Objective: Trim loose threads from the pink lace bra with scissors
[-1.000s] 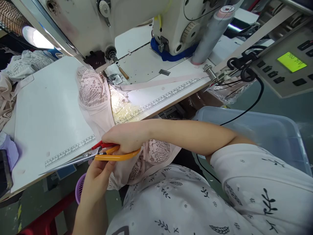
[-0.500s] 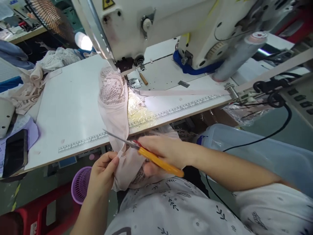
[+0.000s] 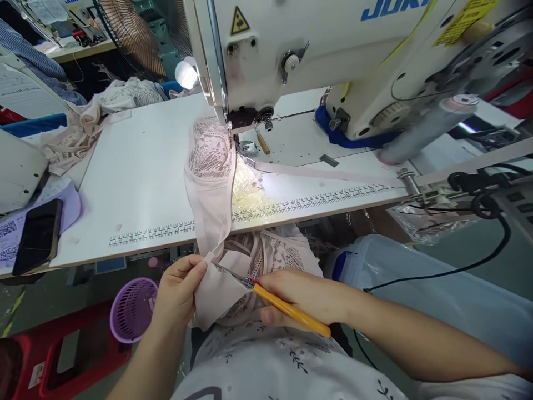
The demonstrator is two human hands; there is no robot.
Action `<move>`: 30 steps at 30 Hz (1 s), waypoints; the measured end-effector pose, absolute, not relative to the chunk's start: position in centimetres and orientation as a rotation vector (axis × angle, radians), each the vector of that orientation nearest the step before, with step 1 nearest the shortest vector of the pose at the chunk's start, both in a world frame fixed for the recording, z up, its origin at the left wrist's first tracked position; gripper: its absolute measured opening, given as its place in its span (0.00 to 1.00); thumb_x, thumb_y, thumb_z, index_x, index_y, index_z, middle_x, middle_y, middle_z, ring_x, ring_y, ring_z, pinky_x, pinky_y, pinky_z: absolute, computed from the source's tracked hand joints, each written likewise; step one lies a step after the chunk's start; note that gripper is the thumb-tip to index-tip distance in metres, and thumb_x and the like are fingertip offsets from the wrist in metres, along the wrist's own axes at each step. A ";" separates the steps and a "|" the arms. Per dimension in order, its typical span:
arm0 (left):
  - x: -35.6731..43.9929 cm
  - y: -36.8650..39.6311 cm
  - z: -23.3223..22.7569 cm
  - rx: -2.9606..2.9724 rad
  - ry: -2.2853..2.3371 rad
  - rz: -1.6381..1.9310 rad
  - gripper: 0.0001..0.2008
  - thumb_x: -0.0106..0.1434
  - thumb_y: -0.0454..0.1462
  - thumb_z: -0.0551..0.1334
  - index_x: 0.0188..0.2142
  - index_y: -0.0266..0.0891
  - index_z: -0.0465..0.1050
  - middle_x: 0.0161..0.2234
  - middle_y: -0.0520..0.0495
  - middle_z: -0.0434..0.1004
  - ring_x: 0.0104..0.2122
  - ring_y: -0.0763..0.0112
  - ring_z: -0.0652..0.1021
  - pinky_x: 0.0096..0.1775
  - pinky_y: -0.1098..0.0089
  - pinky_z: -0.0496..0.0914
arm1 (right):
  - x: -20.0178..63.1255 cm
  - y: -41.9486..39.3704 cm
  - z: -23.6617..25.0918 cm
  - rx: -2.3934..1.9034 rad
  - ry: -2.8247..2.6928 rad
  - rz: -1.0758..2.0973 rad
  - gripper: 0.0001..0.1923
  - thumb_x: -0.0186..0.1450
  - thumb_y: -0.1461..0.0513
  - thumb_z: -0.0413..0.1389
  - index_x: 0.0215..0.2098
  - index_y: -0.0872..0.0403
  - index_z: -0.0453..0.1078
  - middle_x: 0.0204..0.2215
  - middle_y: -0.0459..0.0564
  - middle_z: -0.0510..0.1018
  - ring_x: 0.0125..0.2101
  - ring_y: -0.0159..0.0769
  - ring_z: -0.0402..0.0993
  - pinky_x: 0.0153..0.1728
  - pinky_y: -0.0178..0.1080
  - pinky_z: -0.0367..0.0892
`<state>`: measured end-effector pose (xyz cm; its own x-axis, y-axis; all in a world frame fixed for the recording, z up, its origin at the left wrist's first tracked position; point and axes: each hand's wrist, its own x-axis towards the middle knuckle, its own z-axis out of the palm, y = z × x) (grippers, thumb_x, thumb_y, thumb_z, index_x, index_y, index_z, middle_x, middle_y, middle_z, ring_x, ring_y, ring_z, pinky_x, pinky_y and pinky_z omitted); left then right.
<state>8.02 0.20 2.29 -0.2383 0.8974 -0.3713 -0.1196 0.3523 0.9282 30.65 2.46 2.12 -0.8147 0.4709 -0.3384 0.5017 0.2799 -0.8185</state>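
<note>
Snipping pink lace garment below the sewing machine (image 3: 316, 50)

The left hand (image 3: 179, 291) pinched the garment (image 3: 212, 183) edge; the right hand (image 3: 300, 297) gripped yellow-handled scissors (image 3: 270, 297), blades touching the fabric hanging off the desk (image 3: 137, 166).

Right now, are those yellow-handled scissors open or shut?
Nearly shut: the yellow-handled scissors in the right hand show as one thin metal point against the pale pink lace garment pinched by the left hand.
</note>
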 end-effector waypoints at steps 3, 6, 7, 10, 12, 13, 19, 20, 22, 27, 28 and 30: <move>8.1 0.1 2.4 0.734 1.498 1.143 0.13 0.41 0.42 0.71 0.19 0.36 0.73 0.16 0.52 0.70 0.16 0.77 0.66 0.17 0.76 0.58 | 30.6 2.4 2.2 0.946 2.495 -1.615 0.19 0.63 0.48 0.49 0.25 0.54 0.54 0.20 0.42 0.61 0.20 0.26 0.55 0.21 0.32 0.51; 8.3 0.1 2.4 0.710 1.492 1.146 0.13 0.40 0.42 0.71 0.18 0.35 0.72 0.16 0.52 0.69 0.16 0.78 0.65 0.17 0.77 0.57 | 30.3 2.3 2.3 0.960 2.489 -1.606 0.19 0.63 0.48 0.49 0.25 0.54 0.54 0.20 0.42 0.62 0.20 0.27 0.56 0.21 0.32 0.52; 8.4 0.1 2.4 0.701 1.488 1.149 0.14 0.40 0.42 0.71 0.18 0.35 0.72 0.15 0.53 0.68 0.15 0.78 0.64 0.17 0.78 0.57 | 30.2 2.3 2.3 0.969 2.482 -1.605 0.20 0.63 0.48 0.49 0.25 0.54 0.55 0.20 0.42 0.62 0.20 0.27 0.57 0.21 0.32 0.52; 8.4 0.1 2.3 0.682 1.478 1.173 0.15 0.40 0.43 0.72 0.17 0.36 0.71 0.14 0.54 0.66 0.14 0.80 0.62 0.16 0.79 0.55 | 30.1 2.3 2.5 0.997 2.469 -1.616 0.20 0.63 0.47 0.49 0.26 0.54 0.55 0.21 0.43 0.64 0.21 0.27 0.58 0.21 0.32 0.53; 8.3 0.0 2.2 0.677 1.475 1.191 0.14 0.40 0.43 0.72 0.17 0.36 0.71 0.14 0.54 0.66 0.15 0.80 0.62 0.17 0.79 0.55 | 30.1 2.3 2.6 0.993 2.465 -1.617 0.20 0.63 0.47 0.49 0.25 0.54 0.55 0.21 0.43 0.63 0.21 0.27 0.58 0.21 0.32 0.52; 8.3 -0.1 2.2 0.676 1.474 1.196 0.14 0.40 0.43 0.72 0.17 0.35 0.72 0.15 0.54 0.67 0.15 0.80 0.63 0.17 0.79 0.56 | 30.2 2.3 2.6 0.986 2.461 -1.616 0.20 0.63 0.47 0.49 0.25 0.54 0.55 0.20 0.42 0.62 0.20 0.27 0.57 0.21 0.32 0.52; 8.6 -0.5 2.2 0.685 1.451 1.147 0.13 0.43 0.42 0.71 0.17 0.35 0.73 0.15 0.53 0.68 0.16 0.79 0.64 0.18 0.79 0.57 | 30.0 2.4 2.9 0.994 2.436 -1.644 0.20 0.63 0.47 0.48 0.25 0.54 0.54 0.21 0.42 0.63 0.20 0.27 0.57 0.20 0.31 0.52; 8.7 -0.5 2.2 0.686 1.446 1.136 0.13 0.43 0.42 0.71 0.17 0.35 0.72 0.15 0.53 0.67 0.16 0.79 0.63 0.18 0.79 0.56 | 29.8 2.4 3.0 0.999 2.436 -1.643 0.20 0.63 0.47 0.48 0.25 0.53 0.54 0.21 0.42 0.63 0.20 0.27 0.57 0.20 0.31 0.52; 8.9 -0.5 2.2 0.688 1.438 1.124 0.13 0.44 0.42 0.70 0.17 0.36 0.71 0.15 0.54 0.67 0.16 0.79 0.63 0.17 0.78 0.56 | 29.5 2.4 3.1 1.015 2.434 -1.630 0.20 0.63 0.47 0.49 0.25 0.53 0.54 0.20 0.42 0.63 0.19 0.27 0.57 0.20 0.32 0.51; 9.1 -0.4 2.2 0.694 1.432 1.121 0.14 0.44 0.42 0.70 0.17 0.36 0.70 0.15 0.54 0.67 0.16 0.79 0.63 0.18 0.79 0.57 | 28.9 2.4 3.2 1.104 2.412 -1.574 0.22 0.60 0.45 0.50 0.25 0.54 0.56 0.21 0.44 0.66 0.20 0.28 0.58 0.21 0.33 0.53; 9.0 -0.4 2.2 0.698 1.432 1.122 0.14 0.44 0.42 0.70 0.17 0.36 0.70 0.15 0.54 0.67 0.16 0.79 0.63 0.18 0.79 0.56 | 28.8 2.3 3.2 1.122 2.390 -1.578 0.22 0.60 0.44 0.51 0.25 0.54 0.56 0.21 0.44 0.66 0.21 0.29 0.59 0.22 0.33 0.54; 9.0 -0.5 2.1 0.709 1.434 1.120 0.14 0.45 0.42 0.70 0.17 0.36 0.70 0.15 0.54 0.66 0.15 0.79 0.63 0.17 0.79 0.56 | 28.7 2.2 3.0 1.156 2.343 -1.608 0.22 0.59 0.44 0.52 0.25 0.54 0.57 0.22 0.45 0.67 0.22 0.30 0.61 0.23 0.33 0.56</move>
<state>8.97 -0.47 2.14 -0.1920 0.8982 -0.3953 -0.1659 0.3673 0.9152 28.72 2.21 3.02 -0.7135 0.5361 -0.4510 0.6137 0.1677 -0.7715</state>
